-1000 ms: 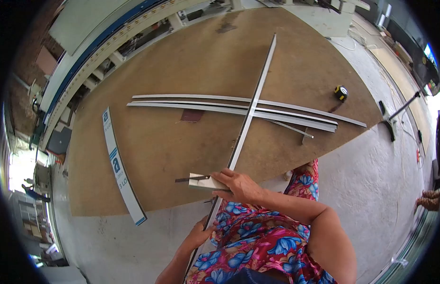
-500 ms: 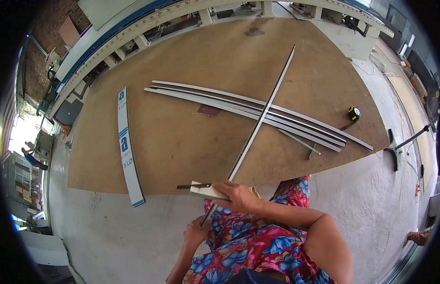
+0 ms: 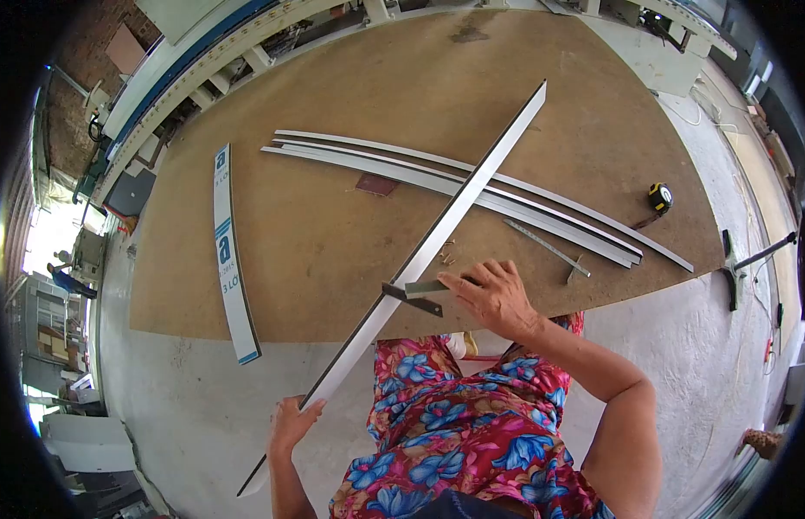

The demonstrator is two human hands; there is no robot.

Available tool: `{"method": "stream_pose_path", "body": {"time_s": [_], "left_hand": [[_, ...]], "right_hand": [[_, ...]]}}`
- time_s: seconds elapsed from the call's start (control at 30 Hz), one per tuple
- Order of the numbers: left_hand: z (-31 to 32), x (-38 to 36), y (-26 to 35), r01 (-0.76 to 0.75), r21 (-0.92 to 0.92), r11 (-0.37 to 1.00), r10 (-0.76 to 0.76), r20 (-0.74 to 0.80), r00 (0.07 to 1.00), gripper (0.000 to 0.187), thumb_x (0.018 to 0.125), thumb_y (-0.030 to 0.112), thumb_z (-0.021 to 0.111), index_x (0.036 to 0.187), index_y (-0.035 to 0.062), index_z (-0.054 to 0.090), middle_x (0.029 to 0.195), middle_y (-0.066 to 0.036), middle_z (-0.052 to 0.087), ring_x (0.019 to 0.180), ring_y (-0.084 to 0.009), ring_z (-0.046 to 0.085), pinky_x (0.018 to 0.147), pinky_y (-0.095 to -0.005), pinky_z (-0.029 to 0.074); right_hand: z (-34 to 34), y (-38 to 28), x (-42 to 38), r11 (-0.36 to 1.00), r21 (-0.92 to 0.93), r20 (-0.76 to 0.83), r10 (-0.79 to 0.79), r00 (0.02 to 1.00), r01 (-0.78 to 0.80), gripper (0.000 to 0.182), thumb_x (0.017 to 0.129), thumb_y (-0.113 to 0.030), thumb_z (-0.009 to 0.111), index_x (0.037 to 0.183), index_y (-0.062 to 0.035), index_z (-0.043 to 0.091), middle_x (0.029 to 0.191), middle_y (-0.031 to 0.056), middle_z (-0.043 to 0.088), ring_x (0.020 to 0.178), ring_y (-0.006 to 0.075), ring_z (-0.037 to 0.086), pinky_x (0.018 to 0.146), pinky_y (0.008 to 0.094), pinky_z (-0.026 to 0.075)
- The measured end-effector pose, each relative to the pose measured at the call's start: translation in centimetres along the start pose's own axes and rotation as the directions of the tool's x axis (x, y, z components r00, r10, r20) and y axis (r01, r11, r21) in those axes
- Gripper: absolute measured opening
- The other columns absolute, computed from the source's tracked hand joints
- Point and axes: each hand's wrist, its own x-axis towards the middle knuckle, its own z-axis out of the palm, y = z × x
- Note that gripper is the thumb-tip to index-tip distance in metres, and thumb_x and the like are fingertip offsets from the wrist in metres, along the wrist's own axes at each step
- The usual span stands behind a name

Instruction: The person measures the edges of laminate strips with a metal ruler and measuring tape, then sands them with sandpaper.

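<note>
My left hand (image 3: 291,424) grips the lower end of a long white strip with a dark edge (image 3: 454,209). The strip runs diagonally up and right over the brown table, lying across several similar strips (image 3: 368,173). My right hand (image 3: 493,298) is closed around the pale handle of a hand tool with a dark flat metal bar (image 3: 424,304). That bar lies across the strip near the table's front edge; the handle points right. Small curled bits (image 3: 448,253) lie just beyond the tool.
A printed white and blue strip (image 3: 225,251) overhangs the brown table's (image 3: 316,277) front edge at left. To the right are a tape measure (image 3: 659,197) and a thin metal ruler-like tool (image 3: 549,248). A long machine (image 3: 272,30) stands behind. Far left, a person (image 3: 71,281) bends over.
The held strip has turned from its narrow edge to its broad white face. My left hand has moved left and down, my right hand up and right with the tool.
</note>
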Motion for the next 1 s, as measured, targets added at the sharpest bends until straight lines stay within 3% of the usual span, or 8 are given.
{"method": "stream_pose_path", "body": {"time_s": [0.23, 0.43, 0.53, 0.63, 0.67, 0.8, 1.0], "left_hand": [[0.4, -1.5, 1.0, 0.028, -0.037, 0.999, -0.027, 0.031, 0.999, 0.042, 0.079, 0.045, 0.065, 0.086, 0.0039, 0.071, 0.073, -0.009, 0.069, 0.073, -0.0200, 0.067, 0.071, -0.0345, 0.049], [0.7, -1.1, 0.3, 0.066, -0.015, 0.998, -0.065, 0.067, 0.996, 0.043, 0.079, 0.044, 0.066, 0.087, 0.0019, 0.070, 0.074, -0.009, 0.069, 0.073, -0.0200, 0.067, 0.072, -0.0337, 0.049], [0.8, -0.6, -0.4, 0.020, -0.054, 0.998, -0.016, 0.064, 0.998, 0.042, 0.079, 0.043, 0.065, 0.087, 0.0020, 0.070, 0.074, -0.009, 0.069, 0.073, -0.0198, 0.067, 0.071, -0.0338, 0.049], [0.3, -1.3, 1.3, 0.043, -0.032, 0.999, -0.043, 0.007, 0.999, 0.040, 0.079, 0.041, 0.066, 0.087, 0.0020, 0.070, 0.074, -0.009, 0.069, 0.073, -0.0193, 0.067, 0.071, -0.0333, 0.049], [0.1, -1.5, 1.6, 0.050, -0.010, 0.999, -0.050, 0.012, 0.999, 0.040, 0.078, 0.041, 0.066, 0.087, 0.0017, 0.070, 0.074, -0.009, 0.069, 0.073, -0.0193, 0.067, 0.070, -0.0331, 0.049], [0.4, -1.0, 1.2, 0.055, -0.017, 0.998, -0.054, 0.021, 0.998, 0.039, 0.078, 0.039, 0.067, 0.085, 0.0005, 0.070, 0.073, -0.009, 0.069, 0.073, -0.0190, 0.066, 0.070, -0.0324, 0.049], [-0.1, -1.1, 2.4, 0.066, -0.015, 0.998, -0.065, 0.023, 0.998, 0.039, 0.076, 0.038, 0.069, 0.085, -0.0001, 0.070, 0.075, -0.010, 0.069, 0.074, -0.0199, 0.067, 0.071, -0.0323, 0.050]], "right_hand": [[0.3, 2.2, 1.3, 0.995, -0.023, -0.025, -0.100, 0.995, 0.100, 0.039, 0.081, -0.012, 0.058, 0.119, -0.0217, 0.060, 0.092, -0.0001, 0.056, 0.087, 0.0186, 0.048, 0.078, 0.0356, 0.033], [-1.5, 4.1, 1.7, 0.994, -0.105, 0.012, 0.034, 0.999, -0.032, 0.041, 0.081, -0.011, 0.058, 0.120, -0.0240, 0.060, 0.089, 0.0003, 0.056, 0.087, 0.0187, 0.048, 0.080, 0.0365, 0.034], [-1.5, 6.2, 1.6, 0.985, -0.172, -0.086, 0.000, 0.996, -0.015, 0.043, 0.077, -0.012, 0.066, 0.117, -0.0238, 0.061, 0.084, -0.0025, 0.055, 0.083, 0.0172, 0.050, 0.076, 0.0351, 0.034], [-1.9, 8.1, 1.9, 0.972, -0.231, -0.088, 0.027, 0.996, -0.046, 0.039, 0.077, -0.012, 0.066, 0.115, -0.0217, 0.062, 0.084, -0.0018, 0.056, 0.082, 0.0173, 0.050, 0.076, 0.0349, 0.035], [-1.7, 9.0, 1.8, 0.968, -0.232, -0.061, 0.080, 0.995, -0.092, 0.042, 0.080, -0.010, 0.060, 0.119, -0.0238, 0.059, 0.087, 0.0010, 0.054, 0.085, 0.0187, 0.048, 0.078, 0.0366, 0.035], [-2.5, 12.5, 2.8, 0.940, -0.294, -0.145, 0.133, 0.980, -0.171, 0.041, 0.082, -0.009, 0.060, 0.120, -0.0230, 0.059, 0.084, 0.0013, 0.056, 0.083, 0.0187, 0.050, 0.077, 0.0360, 0.036], [-3.2, 19.8, 4.1, 0.866, -0.379, -0.248, 0.244, 0.938, -0.326, 0.048, 0.076, -0.011, 0.068, 0.122, -0.0228, 0.058, 0.089, 0.0011, 0.057, 0.089, 0.0201, 0.052, 0.079, 0.0372, 0.037]]}}
